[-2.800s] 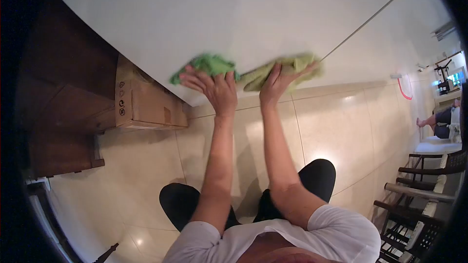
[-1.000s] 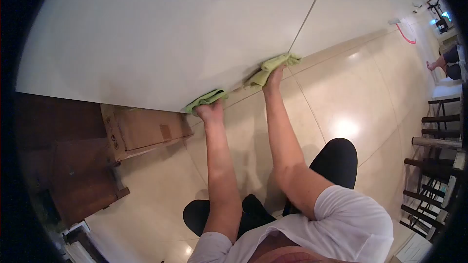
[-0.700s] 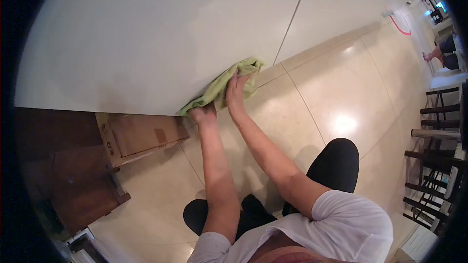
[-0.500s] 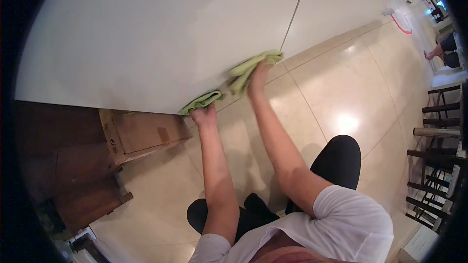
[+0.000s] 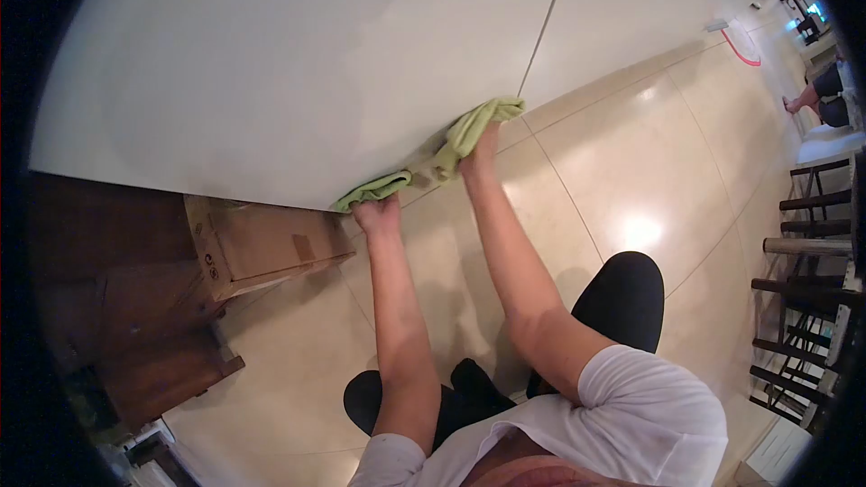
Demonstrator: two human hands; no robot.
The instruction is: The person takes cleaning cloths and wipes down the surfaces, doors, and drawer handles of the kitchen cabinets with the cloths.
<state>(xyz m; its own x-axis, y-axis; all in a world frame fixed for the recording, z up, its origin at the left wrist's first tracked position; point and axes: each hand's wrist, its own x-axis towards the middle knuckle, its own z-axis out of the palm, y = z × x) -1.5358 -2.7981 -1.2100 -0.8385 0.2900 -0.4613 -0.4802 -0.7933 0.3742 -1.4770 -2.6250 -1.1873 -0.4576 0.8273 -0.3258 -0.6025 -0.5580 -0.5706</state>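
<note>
Low on a large white panel [image 5: 298,63], both of my hands are at its lower edge with green cloths. My left hand [image 5: 377,215] is closed on a folded green cloth [image 5: 377,188] at the panel's bottom edge, near a cardboard box. To its right, my right hand [image 5: 481,151] grips a paler, yellow-green cloth [image 5: 471,133] against the panel, just below a thin vertical seam. The fingertips of both hands are hidden behind the cloths.
On the left a cardboard box [image 5: 262,243] stands beside dark wooden furniture [image 5: 135,298]. Dark-framed chairs [image 5: 812,280] line the right side of the tiled floor [image 5: 622,180]. Another person's leg [image 5: 806,97] shows at the far right, near a red-edged object [image 5: 743,50].
The cloth in my right hand has bunched and shifted slightly, with its left part moving right. My left hand and its cloth stay nearly in place.
</note>
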